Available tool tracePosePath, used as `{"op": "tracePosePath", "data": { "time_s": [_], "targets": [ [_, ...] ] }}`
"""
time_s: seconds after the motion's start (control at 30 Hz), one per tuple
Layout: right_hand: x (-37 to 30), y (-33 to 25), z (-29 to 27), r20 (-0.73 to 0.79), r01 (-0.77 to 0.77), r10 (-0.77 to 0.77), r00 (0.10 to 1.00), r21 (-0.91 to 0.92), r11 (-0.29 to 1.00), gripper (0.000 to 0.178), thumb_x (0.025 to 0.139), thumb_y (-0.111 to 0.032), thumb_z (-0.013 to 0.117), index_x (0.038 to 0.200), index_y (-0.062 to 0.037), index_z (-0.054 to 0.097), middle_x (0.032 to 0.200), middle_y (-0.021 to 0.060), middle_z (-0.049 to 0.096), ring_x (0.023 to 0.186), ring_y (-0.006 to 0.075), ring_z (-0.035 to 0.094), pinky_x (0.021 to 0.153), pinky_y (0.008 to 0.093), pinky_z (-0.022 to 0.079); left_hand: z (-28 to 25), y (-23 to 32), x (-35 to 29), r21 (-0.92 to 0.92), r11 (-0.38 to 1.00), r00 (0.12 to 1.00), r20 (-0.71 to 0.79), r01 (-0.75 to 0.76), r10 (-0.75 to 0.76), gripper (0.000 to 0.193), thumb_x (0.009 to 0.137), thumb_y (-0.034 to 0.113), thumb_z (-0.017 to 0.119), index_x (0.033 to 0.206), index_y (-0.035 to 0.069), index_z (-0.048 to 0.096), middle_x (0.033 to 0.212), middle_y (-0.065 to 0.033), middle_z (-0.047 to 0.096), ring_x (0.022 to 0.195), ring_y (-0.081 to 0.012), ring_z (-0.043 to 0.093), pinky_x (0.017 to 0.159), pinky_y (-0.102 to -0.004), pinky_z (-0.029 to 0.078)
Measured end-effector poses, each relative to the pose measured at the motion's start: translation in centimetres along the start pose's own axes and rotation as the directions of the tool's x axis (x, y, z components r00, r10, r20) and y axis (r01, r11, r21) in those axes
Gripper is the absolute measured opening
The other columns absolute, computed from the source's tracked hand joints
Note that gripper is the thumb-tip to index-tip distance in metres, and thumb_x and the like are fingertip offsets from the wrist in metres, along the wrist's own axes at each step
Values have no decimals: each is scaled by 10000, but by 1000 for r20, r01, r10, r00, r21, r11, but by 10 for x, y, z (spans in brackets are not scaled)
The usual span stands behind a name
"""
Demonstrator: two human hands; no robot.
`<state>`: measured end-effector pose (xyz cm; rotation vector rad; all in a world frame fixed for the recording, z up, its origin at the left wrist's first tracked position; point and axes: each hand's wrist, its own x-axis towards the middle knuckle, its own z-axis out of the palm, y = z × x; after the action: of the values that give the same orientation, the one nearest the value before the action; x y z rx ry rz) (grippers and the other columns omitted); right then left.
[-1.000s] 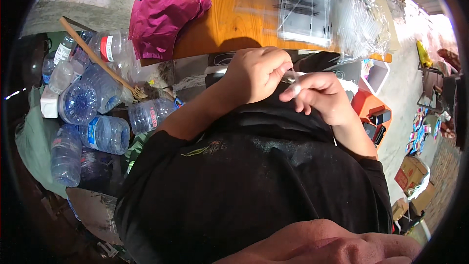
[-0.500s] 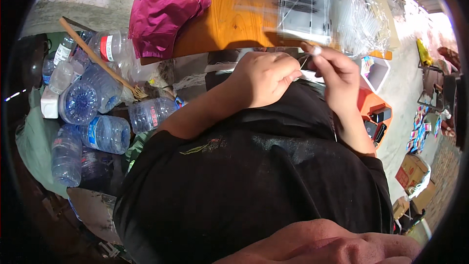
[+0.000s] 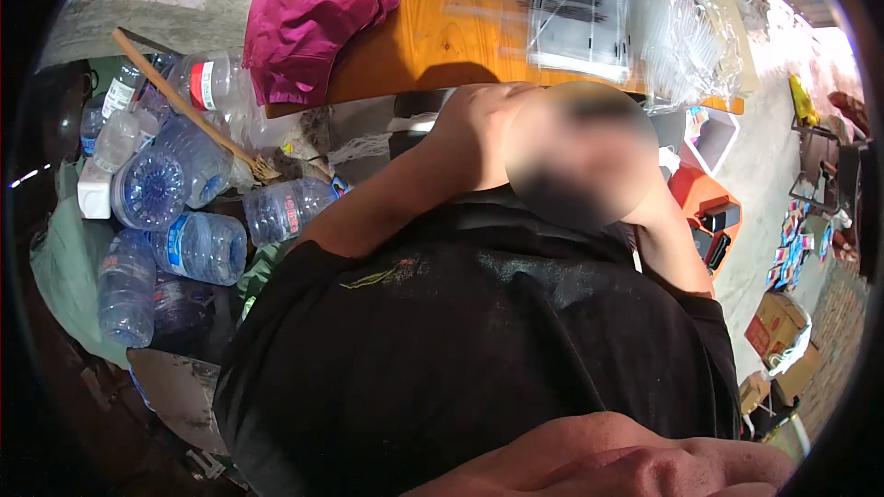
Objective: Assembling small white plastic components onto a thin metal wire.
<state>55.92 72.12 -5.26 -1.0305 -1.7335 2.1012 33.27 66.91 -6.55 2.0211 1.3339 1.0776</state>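
Observation:
In front of my black shirt (image 3: 442, 340), by the near edge of the wooden table (image 3: 433, 32), my two hands are close together. The back of my left hand (image 3: 481, 124) shows, bent inward, but its fingers run into a round blurred patch. That same patch covers nearly all of my right hand (image 3: 635, 207), leaving the wrist side visible. Whatever lies between the hands is hidden there. Beyond them on the table are a stack of clear plastic sleeves (image 3: 580, 14) and a clear bag of thin translucent pieces (image 3: 686, 41).
A shiny magenta cloth or bag (image 3: 299, 23) hangs over the table's left corner. Several empty plastic bottles (image 3: 198, 248) pile up at left, with a wooden-handled brush (image 3: 175, 97) across them. At right stand an orange bin (image 3: 704, 202) holding dark items and cardboard boxes (image 3: 778, 327).
A blurred patch now covers the fingers, which half a second ago showed a white strand near them. My right hand seems slightly lower and closer to the left.

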Motion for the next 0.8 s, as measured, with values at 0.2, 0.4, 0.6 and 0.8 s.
{"op": "tracePosePath", "data": {
  "time_s": [0.2,0.4,0.6,0.8],
  "targets": [
    [2,17,-10,-98,321,-345,933,660,679,216,1067,-158,657,1195,-13,754,1133,160,795,741,111,649,638,223,520,5,0,-2,-86,996,1000,-9,7,-8,65,992,82,679,962,40,640,816,-160,659,749,-368,706,661,-431,542],
    [25,36,-9,-387,350,-541,747,-464,814,114,1007,-55,702,1084,-11,773,1070,149,793,847,199,698,756,355,571,9,-1,-6,4,999,999,-6,32,-32,65,998,89,670,964,47,635,850,-155,670,784,-379,701,680,-443,541],
    [8,36,4,-69,269,-270,960,-19,963,72,1003,-50,688,1016,-6,744,950,131,785,726,186,688,683,316,561,15,-12,-15,5,1000,1000,-26,-2,2,45,964,69,685,974,52,645,863,-146,689,797,-379,707,686,-444,549],
    [10,31,7,-465,455,-255,848,391,800,187,1081,-97,607,1168,-12,750,982,119,787,714,94,637,646,229,520,28,-17,-28,19,999,999,33,27,-28,67,968,116,674,1019,74,666,924,-133,708,876,-376,714,745,-472,559]
  ]
}}
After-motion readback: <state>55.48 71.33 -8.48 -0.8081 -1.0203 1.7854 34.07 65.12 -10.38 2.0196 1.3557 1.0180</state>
